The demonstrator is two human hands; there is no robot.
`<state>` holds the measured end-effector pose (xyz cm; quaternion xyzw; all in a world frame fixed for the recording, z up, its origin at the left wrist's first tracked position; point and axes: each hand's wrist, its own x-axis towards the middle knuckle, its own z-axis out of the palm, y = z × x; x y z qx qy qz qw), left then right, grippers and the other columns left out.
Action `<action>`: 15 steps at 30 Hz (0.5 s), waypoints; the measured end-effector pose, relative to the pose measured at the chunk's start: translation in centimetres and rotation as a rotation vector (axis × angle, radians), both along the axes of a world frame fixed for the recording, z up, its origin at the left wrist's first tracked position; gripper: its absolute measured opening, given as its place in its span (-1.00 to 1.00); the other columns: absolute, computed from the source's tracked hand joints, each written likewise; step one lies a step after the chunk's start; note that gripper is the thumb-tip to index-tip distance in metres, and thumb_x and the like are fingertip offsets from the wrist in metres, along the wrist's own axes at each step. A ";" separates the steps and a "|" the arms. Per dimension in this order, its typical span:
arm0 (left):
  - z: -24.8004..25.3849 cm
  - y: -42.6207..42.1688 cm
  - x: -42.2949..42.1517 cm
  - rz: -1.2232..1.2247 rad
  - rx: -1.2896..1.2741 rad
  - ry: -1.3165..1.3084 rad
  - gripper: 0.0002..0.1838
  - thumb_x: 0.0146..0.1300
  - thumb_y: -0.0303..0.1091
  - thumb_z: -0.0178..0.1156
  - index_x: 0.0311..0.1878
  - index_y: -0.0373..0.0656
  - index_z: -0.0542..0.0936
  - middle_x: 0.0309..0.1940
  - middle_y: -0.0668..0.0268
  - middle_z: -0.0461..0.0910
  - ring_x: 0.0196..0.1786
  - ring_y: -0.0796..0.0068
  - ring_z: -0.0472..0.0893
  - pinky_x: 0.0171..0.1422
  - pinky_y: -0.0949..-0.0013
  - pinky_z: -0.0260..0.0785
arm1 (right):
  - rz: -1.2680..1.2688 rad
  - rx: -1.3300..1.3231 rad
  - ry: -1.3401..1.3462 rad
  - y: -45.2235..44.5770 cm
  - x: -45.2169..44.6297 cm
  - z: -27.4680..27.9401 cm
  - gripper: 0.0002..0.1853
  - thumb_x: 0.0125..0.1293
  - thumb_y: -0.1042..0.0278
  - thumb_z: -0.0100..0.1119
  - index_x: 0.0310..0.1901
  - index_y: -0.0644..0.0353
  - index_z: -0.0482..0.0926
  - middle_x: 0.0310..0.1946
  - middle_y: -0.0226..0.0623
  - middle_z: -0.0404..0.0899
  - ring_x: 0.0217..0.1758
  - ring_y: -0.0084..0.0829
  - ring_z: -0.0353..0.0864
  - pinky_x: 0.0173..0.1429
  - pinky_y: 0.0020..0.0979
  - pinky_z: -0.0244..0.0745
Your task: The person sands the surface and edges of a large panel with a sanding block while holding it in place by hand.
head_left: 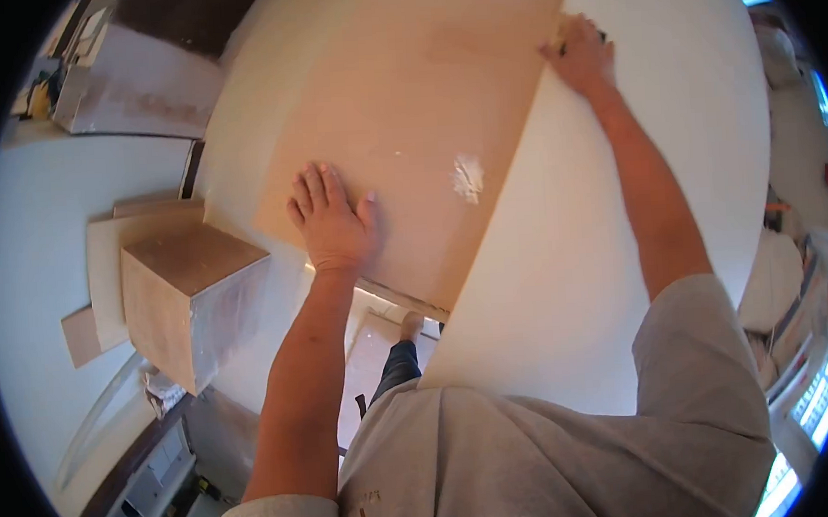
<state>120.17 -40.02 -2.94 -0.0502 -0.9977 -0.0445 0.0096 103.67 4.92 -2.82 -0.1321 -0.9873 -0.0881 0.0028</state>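
A large brown board [387,101] lies in front of me, with a white smeared patch [468,179] near its right edge. My left hand [330,216] rests flat on the board's lower left part, fingers spread. Farther off, at the board's upper right edge, my right hand [583,55] is curled round a small yellowish object [570,27], mostly covered by the fingers; what it is I cannot make out. A white sheet surface [545,252] runs along the board's right side, under my right forearm.
Left of the board stands a brown box [159,314] with flat panels [106,275] behind it. Another box-like block [138,86] is at the upper left. My foot [412,326] shows below the board's near edge. Bundled items [772,268] lie at the far right.
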 end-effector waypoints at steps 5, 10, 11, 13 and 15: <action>-0.1 0.0 -0.1 -0.009 -0.041 0.065 -0.13 0.45 0.22 0.03 0.60 -0.27 0.24 0.64 -0.06 0.14 0.69 -0.14 0.06 0.68 -0.26 -0.15 | -0.004 -0.082 0.022 -5.7 17.7 2.5 0.13 0.38 -0.61 -0.08 0.63 0.28 0.08 0.71 -0.12 -0.06 0.78 -0.19 -0.18 0.72 0.18 -0.21; -0.9 -0.5 -0.2 -0.048 -0.090 0.114 -0.15 0.43 0.27 -0.04 0.53 -0.25 0.35 0.56 -0.03 0.29 0.63 -0.10 0.18 0.62 -0.19 0.01 | -0.138 -0.125 0.038 -9.3 38.6 4.0 0.17 0.36 -0.66 -0.15 0.64 0.28 0.03 0.71 -0.09 -0.08 0.79 -0.15 -0.20 0.73 0.21 -0.26; -1.9 -0.8 -0.7 -0.045 -0.102 0.145 -0.14 0.42 0.30 -0.07 0.53 -0.23 0.36 0.55 -0.02 0.31 0.61 -0.09 0.20 0.60 -0.19 0.03 | -0.174 -0.118 0.033 -9.4 42.6 3.8 0.18 0.36 -0.67 -0.14 0.64 0.28 0.03 0.71 -0.08 -0.08 0.79 -0.14 -0.21 0.73 0.21 -0.26; -3.6 -1.8 -1.4 -0.044 -0.099 0.165 -0.10 0.41 0.37 -0.12 0.52 -0.20 0.37 0.53 0.02 0.33 0.59 -0.06 0.24 0.57 -0.17 0.05 | -0.256 -0.085 0.052 -8.9 50.1 3.9 0.20 0.34 -0.69 -0.14 0.65 0.28 0.02 0.71 -0.06 -0.09 0.79 -0.12 -0.21 0.73 0.21 -0.27; -4.3 -1.1 -2.2 -0.045 -0.075 0.153 -0.09 0.40 0.42 -0.14 0.52 -0.17 0.38 0.54 0.05 0.32 0.58 -0.03 0.24 0.56 -0.15 0.05 | -0.330 -0.079 0.062 -8.2 55.8 3.8 0.21 0.32 -0.70 -0.14 0.65 0.28 0.01 0.71 -0.05 -0.09 0.79 -0.11 -0.22 0.73 0.21 -0.27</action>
